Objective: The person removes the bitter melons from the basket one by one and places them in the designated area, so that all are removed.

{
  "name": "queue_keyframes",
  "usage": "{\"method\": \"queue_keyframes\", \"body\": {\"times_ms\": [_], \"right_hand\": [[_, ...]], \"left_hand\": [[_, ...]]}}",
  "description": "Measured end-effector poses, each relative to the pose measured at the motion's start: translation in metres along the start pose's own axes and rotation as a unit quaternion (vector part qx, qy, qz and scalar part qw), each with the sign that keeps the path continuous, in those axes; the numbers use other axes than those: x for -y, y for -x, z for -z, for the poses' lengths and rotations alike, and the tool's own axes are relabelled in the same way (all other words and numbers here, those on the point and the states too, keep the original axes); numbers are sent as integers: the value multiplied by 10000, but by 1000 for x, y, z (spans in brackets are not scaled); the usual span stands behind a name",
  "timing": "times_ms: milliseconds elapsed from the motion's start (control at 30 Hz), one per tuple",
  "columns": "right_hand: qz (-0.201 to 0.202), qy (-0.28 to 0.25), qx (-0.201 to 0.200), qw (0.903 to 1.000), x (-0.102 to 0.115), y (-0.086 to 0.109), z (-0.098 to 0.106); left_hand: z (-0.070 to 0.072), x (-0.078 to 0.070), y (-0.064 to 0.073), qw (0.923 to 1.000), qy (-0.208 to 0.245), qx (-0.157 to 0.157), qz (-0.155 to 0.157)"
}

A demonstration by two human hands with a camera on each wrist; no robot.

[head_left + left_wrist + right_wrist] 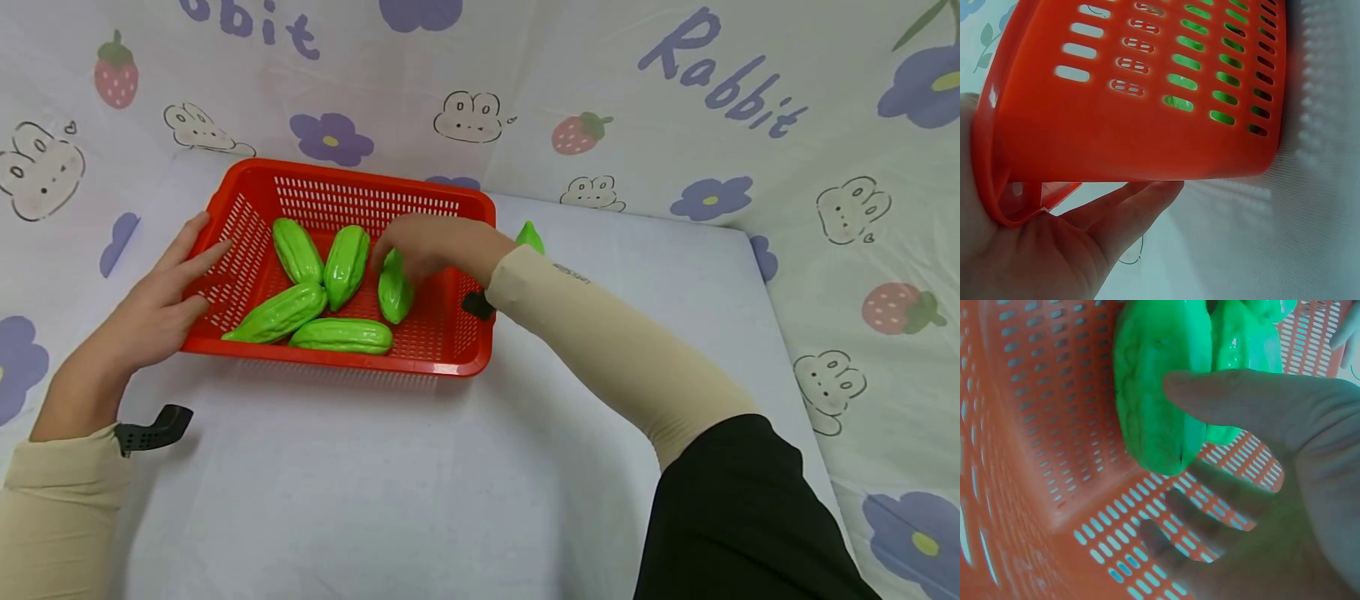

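A red slotted plastic basket [480, 358] holds several glossy green ridged bitter melons [347, 267]. At the basket's left end my left hand [161, 304] grips the rim; the left wrist view shows fingers [1141, 209] against the outer wall. My right hand [427, 242] reaches inside, over the bitter melon [395, 290] nearest the right end. In the right wrist view the thumb [1229, 394] lies across that bitter melon [1157, 425], while the other fingers [1200, 509] are spread apart beyond its end. Whether the thumb presses it, I cannot tell.
Another bitter melon [529, 237] lies outside the basket on the right, partly hidden by my right sleeve [600, 317]. The white tabletop [360, 492] extends in front. A printed cloth [517, 67] hangs behind. Black wrist mounts [153, 429] sit at both wrists.
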State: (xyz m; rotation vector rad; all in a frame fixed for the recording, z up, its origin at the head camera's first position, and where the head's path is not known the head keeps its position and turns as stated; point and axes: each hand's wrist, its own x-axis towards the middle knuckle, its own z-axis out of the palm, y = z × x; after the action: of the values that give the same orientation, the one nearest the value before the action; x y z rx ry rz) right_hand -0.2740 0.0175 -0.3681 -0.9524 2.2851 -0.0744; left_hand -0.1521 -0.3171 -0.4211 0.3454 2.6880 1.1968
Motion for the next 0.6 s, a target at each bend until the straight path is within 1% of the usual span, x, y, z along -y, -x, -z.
{"method": "queue_keyframes", "body": {"times_ms": [133,233,367,467,600], "right_hand": [[260,-209,-112,9994,0,2,0],[316,-388,-6,9987,3,2,-1],[186,-371,137,9990,6,1,-4],[86,-251,183,9995,7,2,-5],[-54,-244,291,9993,8,5,-5]], "left_hand": [[1,0,-1,10000,-20,31,31],[2,2,1,10000,-47,58,52],[2,3,3,9999,-44,66,69],[1,1,2,9999,-42,74,70],[1,-2,0,9999,-50,94,75]]}}
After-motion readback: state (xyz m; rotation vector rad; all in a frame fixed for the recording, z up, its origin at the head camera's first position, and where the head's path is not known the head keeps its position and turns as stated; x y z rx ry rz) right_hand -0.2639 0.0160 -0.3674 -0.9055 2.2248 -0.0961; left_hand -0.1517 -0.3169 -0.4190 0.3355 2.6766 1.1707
